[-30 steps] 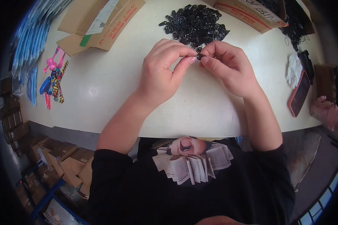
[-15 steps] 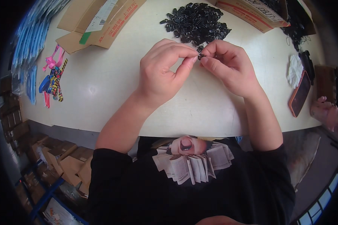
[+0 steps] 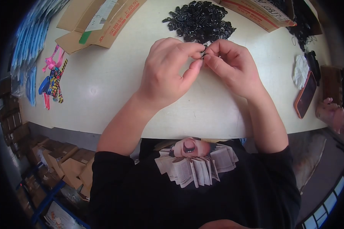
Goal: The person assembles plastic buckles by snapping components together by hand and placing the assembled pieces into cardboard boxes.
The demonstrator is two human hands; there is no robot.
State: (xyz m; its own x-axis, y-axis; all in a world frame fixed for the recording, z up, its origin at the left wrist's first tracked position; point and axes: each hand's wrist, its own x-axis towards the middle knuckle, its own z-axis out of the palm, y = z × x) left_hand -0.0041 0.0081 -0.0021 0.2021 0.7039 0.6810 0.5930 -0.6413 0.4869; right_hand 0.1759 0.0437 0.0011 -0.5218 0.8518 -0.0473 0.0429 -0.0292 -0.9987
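We are pinching a tiny, shiny black piece [image 3: 204,56] in our right fingers [image 3: 217,65], holding our left fingers [image 3: 192,71] slightly apart, likely needing care.

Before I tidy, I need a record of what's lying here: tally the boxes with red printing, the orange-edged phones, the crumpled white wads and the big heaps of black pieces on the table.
Boxes with red printing: 2
Orange-edged phone: 1
Crumpled white wad: 1
Big heap of black pieces: 1
Total: 5
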